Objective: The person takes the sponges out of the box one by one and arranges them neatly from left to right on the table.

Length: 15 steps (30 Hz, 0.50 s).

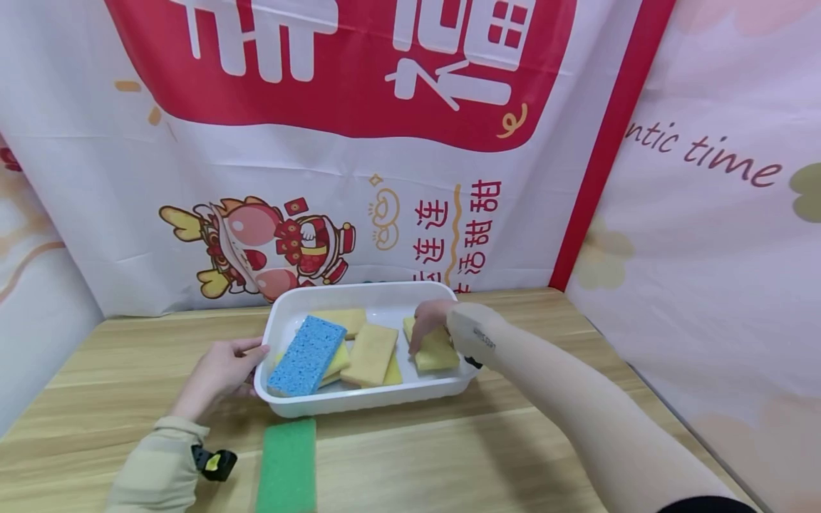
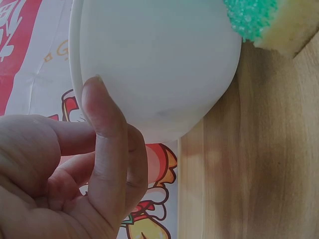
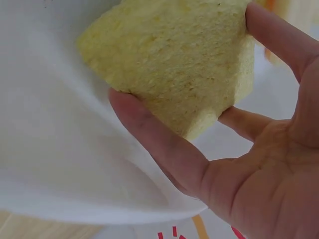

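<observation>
A white plastic tub (image 1: 372, 407) holds several sponges. At its left end my left hand (image 1: 221, 370) pinches the rim; the left wrist view shows fingers against the tub's outer wall (image 2: 159, 64). My right hand (image 1: 432, 320) reaches into the right end and grips a yellow sponge (image 1: 437, 353) by its edges. Up close in the right wrist view, that sponge (image 3: 174, 64) sits between the thumb and fingers. A blue sponge (image 1: 308, 356) leans over yellow ones at the tub's left, beside a pale yellow sponge (image 1: 370, 354) in the middle.
A green sponge (image 1: 287, 463) with a yellowish underside lies on the wooden table (image 1: 410, 470) in front of the tub. Behind the tub hangs a printed cloth (image 1: 359, 157), close to its far side. Another patterned cloth (image 1: 718, 235) borders the table's right edge.
</observation>
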Available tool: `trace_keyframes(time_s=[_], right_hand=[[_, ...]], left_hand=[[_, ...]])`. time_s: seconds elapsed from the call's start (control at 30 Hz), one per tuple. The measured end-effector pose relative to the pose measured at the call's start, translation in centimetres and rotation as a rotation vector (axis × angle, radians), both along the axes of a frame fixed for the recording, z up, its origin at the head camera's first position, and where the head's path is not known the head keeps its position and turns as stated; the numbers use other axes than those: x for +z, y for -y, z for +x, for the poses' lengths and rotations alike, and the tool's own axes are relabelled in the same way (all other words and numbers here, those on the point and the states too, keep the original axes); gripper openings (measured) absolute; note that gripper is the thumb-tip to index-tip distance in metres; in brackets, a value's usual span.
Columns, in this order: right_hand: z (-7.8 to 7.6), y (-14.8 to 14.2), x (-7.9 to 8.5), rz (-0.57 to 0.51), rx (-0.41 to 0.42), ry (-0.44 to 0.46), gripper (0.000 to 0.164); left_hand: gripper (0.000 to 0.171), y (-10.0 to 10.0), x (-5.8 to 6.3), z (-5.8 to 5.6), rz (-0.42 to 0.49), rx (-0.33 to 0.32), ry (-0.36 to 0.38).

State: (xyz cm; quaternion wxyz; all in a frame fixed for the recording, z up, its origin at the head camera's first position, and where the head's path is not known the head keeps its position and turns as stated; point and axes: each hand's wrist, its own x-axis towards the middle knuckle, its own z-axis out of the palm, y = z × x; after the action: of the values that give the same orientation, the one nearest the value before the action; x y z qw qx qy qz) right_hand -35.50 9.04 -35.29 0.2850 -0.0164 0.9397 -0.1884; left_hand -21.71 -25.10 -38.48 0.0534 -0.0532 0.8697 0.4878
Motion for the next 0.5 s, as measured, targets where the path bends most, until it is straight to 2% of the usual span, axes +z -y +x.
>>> trace_keyframes(time_s=[0.13, 0.3, 0.5], right_hand=[[0.0, -0.1, 0.8, -0.105, -0.06, 0.023, 0.094], [0.3, 0.1, 2.0, -0.129, -0.012, -0.012, 0.086], [1.1, 0.6, 3.3, -0.072, 0.055, -0.127, 0.076]], left_hand=[[0.05, 0.0, -0.1, 0.0, -0.017, -0.007, -0.015], [0.051, 0.1, -0.2, -0.1, -0.002, 0.004, -0.004], [0.05, 0.0, -0.2, -0.1, -0.004, 0.017, -0.002]])
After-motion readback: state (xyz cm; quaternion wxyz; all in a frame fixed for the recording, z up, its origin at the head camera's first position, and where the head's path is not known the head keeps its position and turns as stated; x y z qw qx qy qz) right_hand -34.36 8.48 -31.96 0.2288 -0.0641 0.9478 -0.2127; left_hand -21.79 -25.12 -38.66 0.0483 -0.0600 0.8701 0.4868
